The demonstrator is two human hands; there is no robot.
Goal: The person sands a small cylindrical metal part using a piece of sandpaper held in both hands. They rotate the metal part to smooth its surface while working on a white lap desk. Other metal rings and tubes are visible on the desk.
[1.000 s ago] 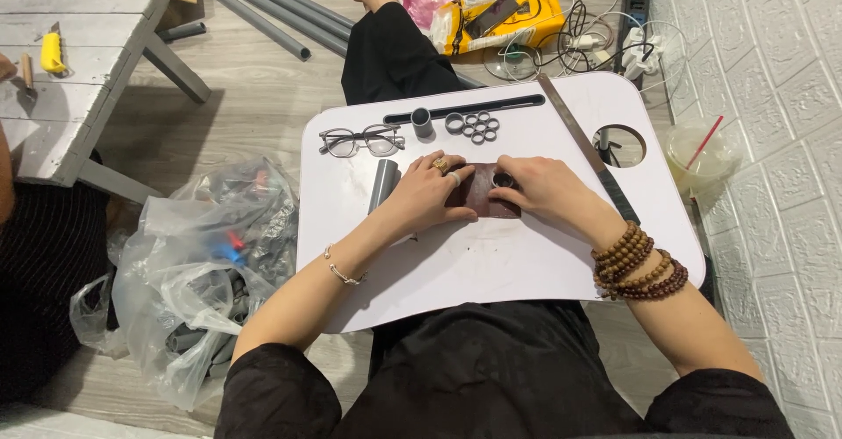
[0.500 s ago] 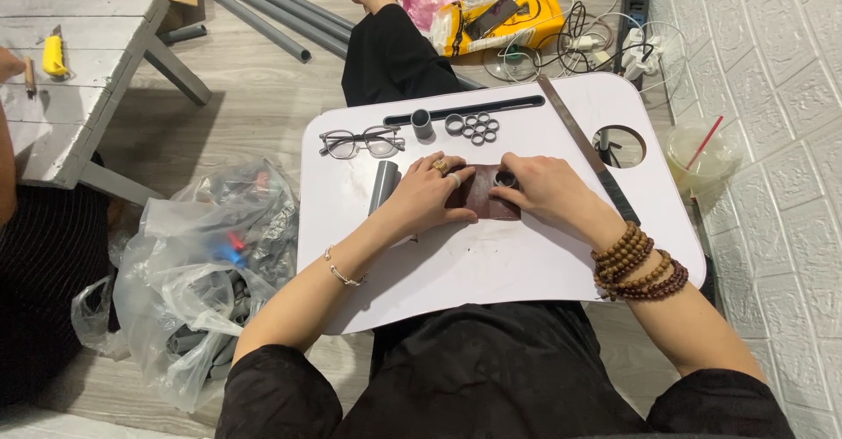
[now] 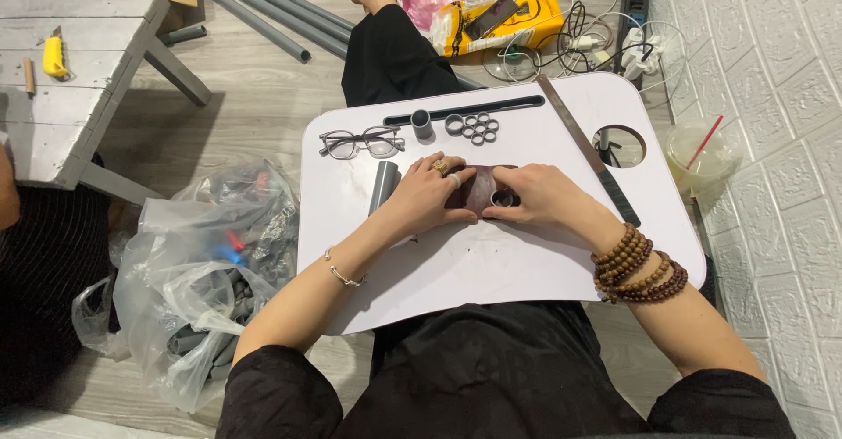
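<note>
White lap tray (image 3: 456,272) — both hands' fingers (image 3: 443,195) grasping one dark block (image 3: 478,189); seven rings (image 3: 474,127) beyond.

Lap tray (image 3: 491,272): both hands at its centre; spectacles (image 3: 360,142) behind the left hand (image 3: 431,195); cut pipe rings (image 3: 472,126) right of the spectacles; ruler (image 3: 586,147) behind the right hand (image 3: 537,195); plastic bag (image 3: 197,272) left of the tray.

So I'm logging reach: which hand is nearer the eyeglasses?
Left. The left hand lies just below-right of the eyeglasses; the right hand sits farther right, across the dark block.
</note>
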